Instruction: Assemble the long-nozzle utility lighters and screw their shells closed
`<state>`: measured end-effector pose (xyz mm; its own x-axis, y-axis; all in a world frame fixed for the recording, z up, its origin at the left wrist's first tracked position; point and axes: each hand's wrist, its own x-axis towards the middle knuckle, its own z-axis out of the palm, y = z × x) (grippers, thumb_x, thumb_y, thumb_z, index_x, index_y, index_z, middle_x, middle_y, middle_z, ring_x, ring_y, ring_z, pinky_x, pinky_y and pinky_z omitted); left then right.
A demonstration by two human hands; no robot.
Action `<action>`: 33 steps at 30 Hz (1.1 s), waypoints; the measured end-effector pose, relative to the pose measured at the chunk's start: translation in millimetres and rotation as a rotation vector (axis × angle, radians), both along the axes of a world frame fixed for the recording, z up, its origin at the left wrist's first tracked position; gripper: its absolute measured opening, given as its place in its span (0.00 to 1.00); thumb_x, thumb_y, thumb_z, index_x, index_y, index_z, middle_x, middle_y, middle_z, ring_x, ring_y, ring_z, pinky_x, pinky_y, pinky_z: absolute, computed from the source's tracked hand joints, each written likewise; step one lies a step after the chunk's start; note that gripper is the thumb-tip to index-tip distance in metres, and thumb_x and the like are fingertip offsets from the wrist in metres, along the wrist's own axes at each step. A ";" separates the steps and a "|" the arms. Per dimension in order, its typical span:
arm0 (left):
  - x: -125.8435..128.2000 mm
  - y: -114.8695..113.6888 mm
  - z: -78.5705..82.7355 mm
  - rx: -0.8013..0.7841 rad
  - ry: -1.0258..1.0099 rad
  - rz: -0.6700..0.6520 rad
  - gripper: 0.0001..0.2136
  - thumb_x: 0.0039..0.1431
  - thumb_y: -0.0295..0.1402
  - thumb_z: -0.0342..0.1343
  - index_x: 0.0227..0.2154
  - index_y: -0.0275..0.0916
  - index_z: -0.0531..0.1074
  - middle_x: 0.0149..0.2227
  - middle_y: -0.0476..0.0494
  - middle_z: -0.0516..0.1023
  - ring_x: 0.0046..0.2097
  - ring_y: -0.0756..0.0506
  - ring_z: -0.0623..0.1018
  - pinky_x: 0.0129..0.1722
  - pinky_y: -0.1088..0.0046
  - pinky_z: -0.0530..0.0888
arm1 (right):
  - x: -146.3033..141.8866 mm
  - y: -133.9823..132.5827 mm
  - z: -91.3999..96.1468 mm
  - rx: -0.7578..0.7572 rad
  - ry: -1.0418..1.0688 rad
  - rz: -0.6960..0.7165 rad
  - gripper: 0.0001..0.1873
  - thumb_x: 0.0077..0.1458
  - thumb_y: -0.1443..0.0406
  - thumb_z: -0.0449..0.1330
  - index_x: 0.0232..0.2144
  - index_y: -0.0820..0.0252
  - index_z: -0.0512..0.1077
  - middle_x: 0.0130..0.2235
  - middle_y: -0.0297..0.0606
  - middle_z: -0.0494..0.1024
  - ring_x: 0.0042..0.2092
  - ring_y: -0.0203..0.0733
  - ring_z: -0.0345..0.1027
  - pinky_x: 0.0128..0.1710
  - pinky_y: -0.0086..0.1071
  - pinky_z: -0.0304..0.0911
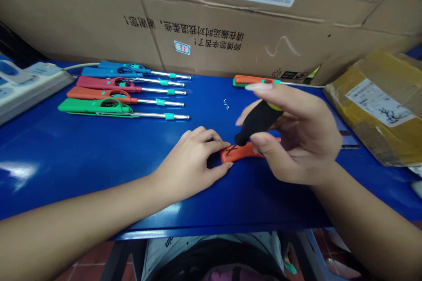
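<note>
While left grip (194, 158) pinches a smooth, curved orange casing (244, 152), right grip (305, 140) clasping a bulbous, black-handled screwdriver (257, 125)

So the orange lighter body (243, 153) is lying roughly sideways just right of center frame, its right part mostly hidden. The screwdriver (257, 124), chunky black handle with a bit of yellow up top, tilts down-left over its left end, thin dark shaft pointing at it. Can't tell if the tip's seated.

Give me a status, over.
Left hand pinching orange lighter body at one end. Right hand gripping black-handled tool, shaft over lighter body. Right hand blocks view of other end.
</note>
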<state>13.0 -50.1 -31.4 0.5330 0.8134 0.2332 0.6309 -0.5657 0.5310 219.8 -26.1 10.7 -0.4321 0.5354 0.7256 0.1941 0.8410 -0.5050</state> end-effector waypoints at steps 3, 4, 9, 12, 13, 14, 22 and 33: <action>0.2 -0.5 -0.4 0.002 0.000 -0.002 0.12 0.62 0.37 0.62 0.48 0.43 0.78 0.42 0.47 0.78 0.45 0.42 0.73 0.45 0.60 0.70 | -1.6 0.7 1.5 0.213 0.030 -0.083 0.34 0.50 0.66 0.73 0.58 0.44 0.71 0.51 0.31 0.81 0.46 0.44 0.78 0.41 0.34 0.78; 0.2 -0.6 -0.6 0.008 0.000 -0.004 0.13 0.62 0.37 0.62 0.48 0.43 0.78 0.42 0.47 0.78 0.45 0.41 0.73 0.45 0.60 0.70 | -2.1 1.0 1.9 0.217 0.027 -0.099 0.33 0.50 0.66 0.73 0.58 0.45 0.72 0.50 0.33 0.81 0.46 0.45 0.78 0.40 0.35 0.78; 0.0 0.4 -1.9 0.040 0.020 -0.011 0.12 0.62 0.38 0.61 0.47 0.42 0.79 0.43 0.46 0.77 0.45 0.41 0.73 0.46 0.59 0.71 | -4.1 0.2 3.8 -0.024 0.084 0.026 0.25 0.61 0.69 0.58 0.60 0.54 0.70 0.57 0.39 0.76 0.48 0.46 0.77 0.29 0.35 0.75; -0.3 0.4 -3.1 0.073 0.018 -0.014 0.13 0.63 0.38 0.61 0.48 0.42 0.78 0.45 0.45 0.78 0.46 0.41 0.74 0.48 0.58 0.71 | -3.6 0.6 5.0 0.095 0.084 -0.068 0.23 0.55 0.68 0.66 0.53 0.49 0.74 0.48 0.35 0.80 0.41 0.42 0.77 0.33 0.34 0.76; -0.3 0.3 -3.3 0.088 0.016 -0.014 0.13 0.63 0.38 0.61 0.48 0.41 0.78 0.46 0.44 0.78 0.46 0.41 0.74 0.48 0.58 0.71 | -3.1 0.9 5.4 0.157 0.072 -0.115 0.23 0.53 0.68 0.69 0.51 0.48 0.76 0.44 0.33 0.81 0.39 0.41 0.76 0.36 0.35 0.76; -0.3 0.1 -3.3 0.096 0.015 -0.014 0.13 0.63 0.38 0.60 0.49 0.41 0.78 0.46 0.44 0.78 0.46 0.40 0.74 0.48 0.57 0.71 | -2.5 1.1 5.8 0.196 0.058 -0.146 0.22 0.52 0.67 0.71 0.50 0.48 0.76 0.42 0.33 0.81 0.38 0.42 0.76 0.38 0.35 0.76; 0.9 1.3 -3.0 0.074 0.025 -0.031 0.12 0.63 0.37 0.60 0.48 0.40 0.78 0.43 0.44 0.78 0.45 0.41 0.74 0.46 0.59 0.73 | 1.8 3.6 4.8 0.066 0.011 -0.036 0.24 0.64 0.67 0.58 0.61 0.48 0.68 0.56 0.34 0.77 0.47 0.41 0.77 0.38 0.32 0.77; 1.3 0.7 -2.5 0.083 0.019 -0.032 0.13 0.64 0.37 0.60 0.48 0.40 0.78 0.43 0.43 0.77 0.44 0.41 0.73 0.45 0.59 0.72 | 2.1 6.1 4.5 0.186 -0.003 -0.069 0.24 0.60 0.67 0.62 0.58 0.47 0.71 0.53 0.33 0.80 0.47 0.43 0.78 0.39 0.33 0.78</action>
